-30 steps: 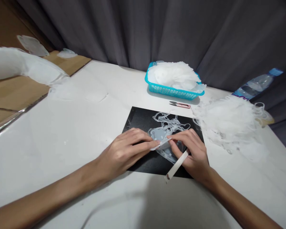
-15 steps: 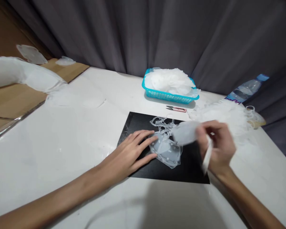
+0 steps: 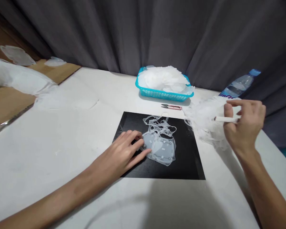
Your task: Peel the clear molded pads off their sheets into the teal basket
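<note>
A translucent plastic piece (image 3: 163, 149) with small round and slot marks lies on a black mat (image 3: 188, 165), and thin clear cut-out strips (image 3: 159, 124) are joined or heaped at its far side. My left hand (image 3: 127, 149) rests on the mat, fingers apart, with its fingertips touching the piece's left edge. My right hand (image 3: 246, 122) is closed around a slim white pen-like tool (image 3: 226, 119), its dark tip pointing left. It hovers over or beside a pile of white translucent scraps (image 3: 205, 117). Whether a scrap is also under its fingers, I cannot tell.
Behind the mat stands a blue basket (image 3: 166, 94) heaped with white pieces. Small pink-handled thread snips (image 3: 171, 107) lie in front of it. A water bottle (image 3: 240, 84) leans at the back right. Cardboard (image 3: 11, 105) and a white bag-like roll (image 3: 21, 76) are at left.
My right hand has moved right, from above the mat to the scrap pile. The translucent piece in it no longer shows there. My left fingers have curled slightly.
</note>
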Demonstrator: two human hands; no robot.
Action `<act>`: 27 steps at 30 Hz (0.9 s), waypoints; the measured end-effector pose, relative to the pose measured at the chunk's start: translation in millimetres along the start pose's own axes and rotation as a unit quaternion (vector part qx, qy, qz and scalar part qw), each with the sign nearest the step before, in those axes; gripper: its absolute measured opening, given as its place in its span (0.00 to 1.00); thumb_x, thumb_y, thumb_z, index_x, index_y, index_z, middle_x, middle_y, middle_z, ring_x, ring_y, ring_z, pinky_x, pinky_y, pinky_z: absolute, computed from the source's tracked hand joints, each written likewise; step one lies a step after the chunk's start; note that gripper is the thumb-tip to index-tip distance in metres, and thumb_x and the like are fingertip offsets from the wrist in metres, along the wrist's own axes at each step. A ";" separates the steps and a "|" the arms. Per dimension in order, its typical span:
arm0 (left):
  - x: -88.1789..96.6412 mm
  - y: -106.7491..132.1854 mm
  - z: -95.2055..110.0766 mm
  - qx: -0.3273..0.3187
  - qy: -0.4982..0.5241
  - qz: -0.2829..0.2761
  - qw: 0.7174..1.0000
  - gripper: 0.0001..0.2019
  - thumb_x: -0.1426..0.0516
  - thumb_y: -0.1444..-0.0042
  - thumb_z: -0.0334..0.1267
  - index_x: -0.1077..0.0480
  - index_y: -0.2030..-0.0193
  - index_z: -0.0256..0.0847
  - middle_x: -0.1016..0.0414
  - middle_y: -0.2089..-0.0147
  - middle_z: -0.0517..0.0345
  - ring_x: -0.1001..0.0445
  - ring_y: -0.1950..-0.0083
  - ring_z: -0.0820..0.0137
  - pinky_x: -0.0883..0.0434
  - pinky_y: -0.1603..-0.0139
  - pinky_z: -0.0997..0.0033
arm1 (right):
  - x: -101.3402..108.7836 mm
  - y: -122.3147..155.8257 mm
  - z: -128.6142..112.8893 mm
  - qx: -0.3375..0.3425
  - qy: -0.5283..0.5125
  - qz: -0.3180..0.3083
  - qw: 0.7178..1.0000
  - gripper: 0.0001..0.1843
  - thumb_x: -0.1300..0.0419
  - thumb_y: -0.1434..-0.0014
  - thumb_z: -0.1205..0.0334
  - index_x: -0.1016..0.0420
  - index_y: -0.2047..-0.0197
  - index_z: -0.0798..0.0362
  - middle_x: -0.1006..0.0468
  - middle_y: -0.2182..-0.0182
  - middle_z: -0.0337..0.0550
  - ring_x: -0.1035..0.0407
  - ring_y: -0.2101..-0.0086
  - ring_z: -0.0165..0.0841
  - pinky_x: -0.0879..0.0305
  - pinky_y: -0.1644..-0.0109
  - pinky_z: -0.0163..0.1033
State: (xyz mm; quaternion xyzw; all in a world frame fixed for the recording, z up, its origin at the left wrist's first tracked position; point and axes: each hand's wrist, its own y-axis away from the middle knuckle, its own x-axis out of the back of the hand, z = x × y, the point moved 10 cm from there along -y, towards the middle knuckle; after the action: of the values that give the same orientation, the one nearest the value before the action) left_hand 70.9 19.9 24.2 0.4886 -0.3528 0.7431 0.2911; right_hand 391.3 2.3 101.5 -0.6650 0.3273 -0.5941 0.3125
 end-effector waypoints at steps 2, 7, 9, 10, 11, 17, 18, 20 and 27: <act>2.2 0.4 0.3 0.000 -0.007 0.011 1.000 0.18 0.53 0.24 0.44 0.25 0.55 0.38 0.25 0.52 0.47 0.26 0.49 0.58 0.30 0.43 0.52 | 3.2 1.8 -40.6 0.033 -0.060 -0.017 0.998 0.15 0.48 0.27 0.55 0.21 0.52 0.52 0.24 0.59 0.53 0.32 0.54 0.47 0.37 0.48 0.55; 8.2 4.2 -6.3 0.011 -0.042 0.061 0.997 0.14 0.48 0.27 0.41 0.24 0.58 0.39 0.24 0.54 0.48 0.26 0.52 0.60 0.29 0.45 0.56 | -15.5 22.0 -108.8 0.012 -0.321 -0.195 0.927 0.36 0.67 0.25 0.38 0.22 0.51 0.48 0.26 0.56 0.48 0.32 0.54 0.41 0.34 0.47 0.52; 9.7 4.6 -8.5 0.012 -0.067 0.068 0.995 0.13 0.47 0.28 0.42 0.24 0.59 0.39 0.23 0.55 0.48 0.25 0.52 0.59 0.29 0.45 0.56 | -30.4 38.3 -131.0 -0.011 -0.445 -0.294 0.846 0.39 0.68 0.28 0.34 0.23 0.49 0.49 0.25 0.59 0.46 0.30 0.61 0.36 0.30 0.56 0.45; 11.2 4.3 -8.4 0.011 -0.080 0.072 0.994 0.13 0.46 0.28 0.42 0.24 0.59 0.39 0.23 0.55 0.48 0.25 0.53 0.58 0.29 0.46 0.56 | -36.6 46.5 -141.1 -0.021 -0.484 -0.336 0.808 0.36 0.64 0.27 0.35 0.24 0.49 0.49 0.25 0.60 0.44 0.29 0.63 0.34 0.29 0.59 0.42; 13.7 3.9 -7.0 0.007 -0.093 0.078 0.993 0.12 0.45 0.29 0.43 0.24 0.59 0.39 0.22 0.54 0.47 0.25 0.52 0.58 0.29 0.46 0.55 | -41.8 53.9 -150.0 -0.026 -0.506 -0.370 0.779 0.30 0.58 0.26 0.38 0.24 0.51 0.49 0.25 0.60 0.43 0.28 0.63 0.33 0.29 0.59 0.40; 19.8 2.4 25.6 -0.097 -0.027 0.070 0.992 0.06 0.42 0.31 0.36 0.25 0.51 0.39 0.21 0.50 0.48 0.23 0.51 0.60 0.30 0.48 0.61 | -58.0 78.4 -174.8 -0.018 -0.499 -0.471 0.727 0.02 0.38 0.31 0.62 0.24 0.56 0.50 0.22 0.59 0.40 0.26 0.60 0.30 0.28 0.53 0.36; 16.8 3.0 31.5 -0.119 0.003 0.051 0.992 0.06 0.43 0.30 0.34 0.25 0.51 0.40 0.21 0.52 0.49 0.23 0.52 0.62 0.30 0.49 0.63 | -59.7 81.0 -174.7 -0.023 -0.498 -0.483 0.720 0.03 0.37 0.31 0.62 0.23 0.55 0.50 0.22 0.59 0.40 0.26 0.61 0.30 0.27 0.54 0.35; 11.9 5.3 40.6 -0.156 0.038 0.023 0.987 0.08 0.45 0.30 0.30 0.25 0.52 0.41 0.20 0.55 0.51 0.23 0.53 0.64 0.30 0.50 0.65 | -61.2 84.8 -173.4 -0.029 -0.498 -0.501 0.707 0.03 0.37 0.32 0.61 0.23 0.56 0.50 0.21 0.59 0.40 0.25 0.62 0.29 0.26 0.55 0.35; 11.2 12.5 50.7 -0.224 0.020 0.018 0.974 0.12 0.46 0.30 0.29 0.25 0.46 0.38 0.21 0.62 0.52 0.23 0.59 0.64 0.28 0.52 0.64 | -53.5 88.0 -177.0 0.024 -0.497 -0.505 0.706 0.05 0.39 0.30 0.59 0.24 0.56 0.49 0.19 0.60 0.40 0.26 0.63 0.30 0.26 0.55 0.36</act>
State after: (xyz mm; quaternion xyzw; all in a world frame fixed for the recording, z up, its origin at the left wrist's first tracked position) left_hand 83.7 -27.4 45.5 0.3898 -0.5129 0.6601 0.3862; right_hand 205.4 -11.2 16.9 -0.9222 -0.2741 -0.2541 0.0994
